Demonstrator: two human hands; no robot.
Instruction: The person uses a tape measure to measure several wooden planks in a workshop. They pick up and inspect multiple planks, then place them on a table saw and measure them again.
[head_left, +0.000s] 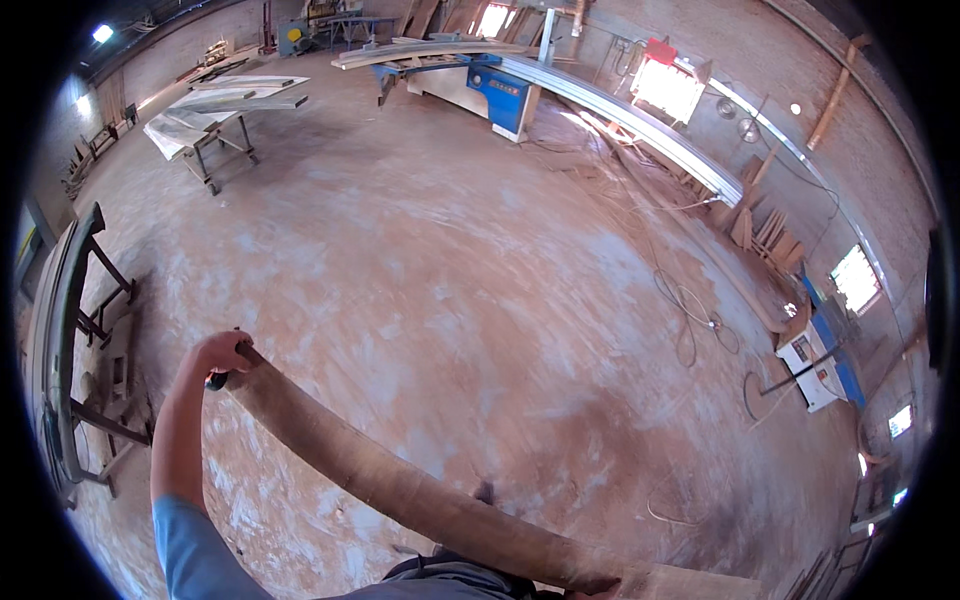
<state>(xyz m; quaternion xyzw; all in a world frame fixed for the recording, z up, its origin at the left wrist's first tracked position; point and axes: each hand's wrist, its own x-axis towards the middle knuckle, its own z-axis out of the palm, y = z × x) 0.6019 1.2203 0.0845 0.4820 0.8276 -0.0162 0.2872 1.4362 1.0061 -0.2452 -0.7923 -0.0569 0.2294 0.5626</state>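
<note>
A long, wide wooden board (420, 497) crosses in front of my body, from the left to the lower edge at the right. Its outline looks curved in this wide view. My left hand (224, 352) is wrapped around the board's far left end, with the arm stretched forward. Something small and dark shows beneath that hand; I cannot make out what it is. Close to the lower edge, part of my right hand (597, 588) shows against the board, its fingers curled on it. The rest of that hand and its forearm are hidden.
A long metal-framed stand (75, 330) is at the left. Farther off, a table (215, 110) bears pale boards. A blue and white panel saw (500, 95) with a long rail stands at the back. A cable (690, 310) lies on the dusty floor, near a blue-white machine (815, 365) at right.
</note>
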